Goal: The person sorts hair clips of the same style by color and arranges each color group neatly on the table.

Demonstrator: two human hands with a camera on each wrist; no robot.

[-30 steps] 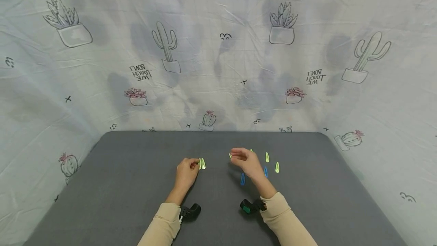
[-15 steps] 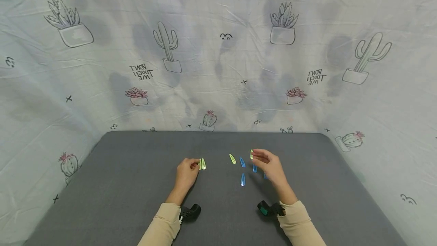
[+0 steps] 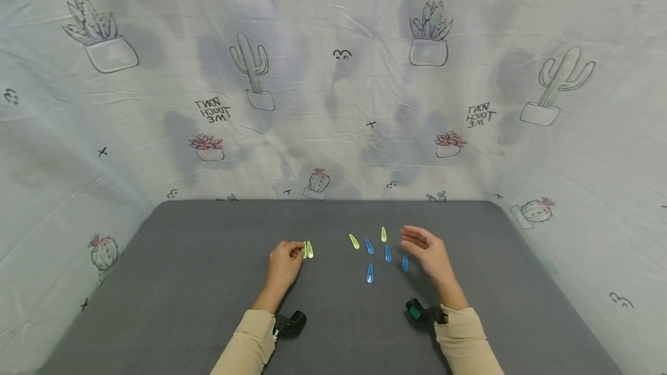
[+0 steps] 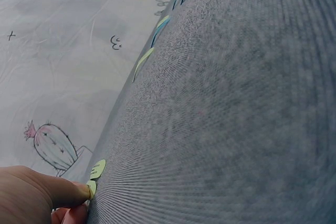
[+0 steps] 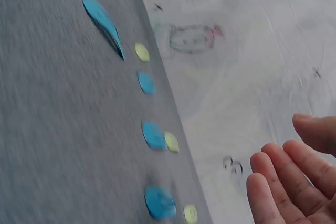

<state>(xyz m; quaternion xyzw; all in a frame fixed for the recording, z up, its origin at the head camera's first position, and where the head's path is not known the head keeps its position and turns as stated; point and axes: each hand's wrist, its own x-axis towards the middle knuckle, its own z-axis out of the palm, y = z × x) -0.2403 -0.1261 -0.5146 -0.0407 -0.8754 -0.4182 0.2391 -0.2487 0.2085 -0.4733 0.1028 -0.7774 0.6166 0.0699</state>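
My left hand pinches a yellow-green snap hair clip between thumb and finger, at the table's left-middle. Right beside it lies a second yellow-green hair clip. My right hand hovers above the right part of the table with loosely extended fingers and holds nothing. To its left lie blue hair clips, several in all, and two yellow-green ones, the nearer being a yellow-green hair clip. The right hand hides the spot where other yellow-green clips lay.
A grey cloth-covered table spreads beneath both hands. Behind and at the sides hangs a pale curtain printed with cacti. Each wrist wears a black camera mount, such as the right camera.
My right hand has moved rightward over the clips in steps, uncovering blue and yellow-green ones on its left and covering others. The left hand stays on its hair clip.
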